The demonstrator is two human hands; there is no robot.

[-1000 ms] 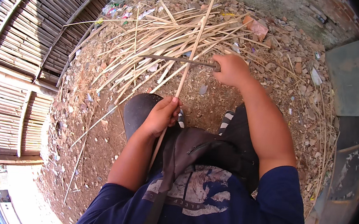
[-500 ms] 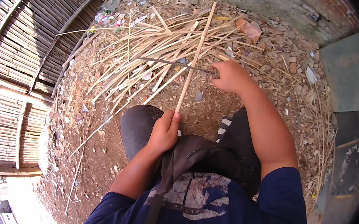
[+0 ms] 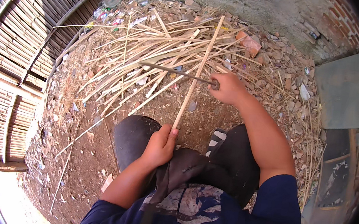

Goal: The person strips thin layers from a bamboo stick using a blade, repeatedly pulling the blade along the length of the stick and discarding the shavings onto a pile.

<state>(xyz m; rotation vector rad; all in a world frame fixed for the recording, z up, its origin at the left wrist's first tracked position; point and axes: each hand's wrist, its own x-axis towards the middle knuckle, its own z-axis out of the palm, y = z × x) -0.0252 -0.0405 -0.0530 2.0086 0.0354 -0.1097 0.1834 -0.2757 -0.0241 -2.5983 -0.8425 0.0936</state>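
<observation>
My left hand (image 3: 160, 146) is closed around the near end of a long, pale bamboo strip (image 3: 203, 62), thumb lying along it. The strip slants up and away from my knees, its far end above a loose heap of similar strips (image 3: 151, 50). In my right hand (image 3: 229, 89) is a long, thin-bladed knife (image 3: 177, 72), gripped by its dark handle. Its narrow blade points left and crosses the strip around mid-length. Whether the edge bites into the strip, I cannot tell. My fingers hide most of the handle.
A slatted bamboo wall (image 3: 9, 41) stands on the left. Behind the heap is a worn plaster and brick wall (image 3: 243, 7). A broken brick (image 3: 249, 43), rubble and plastic litter lie on the dirt. Grey panels (image 3: 343, 92) lean at the right; my bent knees (image 3: 135, 136) are close below.
The whole view has shifted a little. The knife's blade slopes more, its handle end lower, and crosses the strip slightly farther from my left hand. Both grips stay the same.
</observation>
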